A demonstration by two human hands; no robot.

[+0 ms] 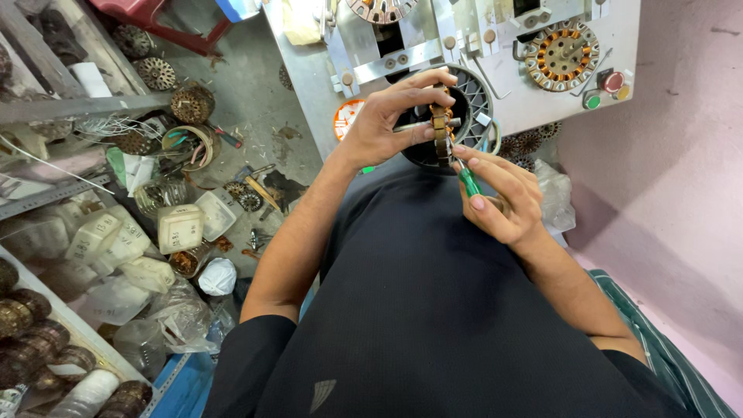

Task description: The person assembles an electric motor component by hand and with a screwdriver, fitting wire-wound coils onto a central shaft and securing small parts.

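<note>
The person stands over their own dark shirt, both bare hands raised in front of the chest. The left hand has its grip clamped on a small wound stator, seen edge-on, coppery and brown, with the thumb below and the fingers curled over the top. A thin metal rod runs across between thumb and fingers; I cannot tell whether it belongs to the stator or to a tool.

At about four o'clock from the stator, the right hand has its grip closed around a green-handled screwdriver; the tip points up at the lower edge of the stator and seems to touch it, though the contact itself is too small to be sure of.

Directly behind the stator, at twelve o'clock, sits a round black slotted housing at the front edge of a grey metal worktop. At two o'clock on that worktop lies a larger stator with orange-capped windings, and just past it a red button and a green button.

Off at nine o'clock, well apart from the hands, the floor carries loose rotors, a coil of coloured wire and white plastic boxes. At seven o'clock a shelf holds brown wound cores.
</note>
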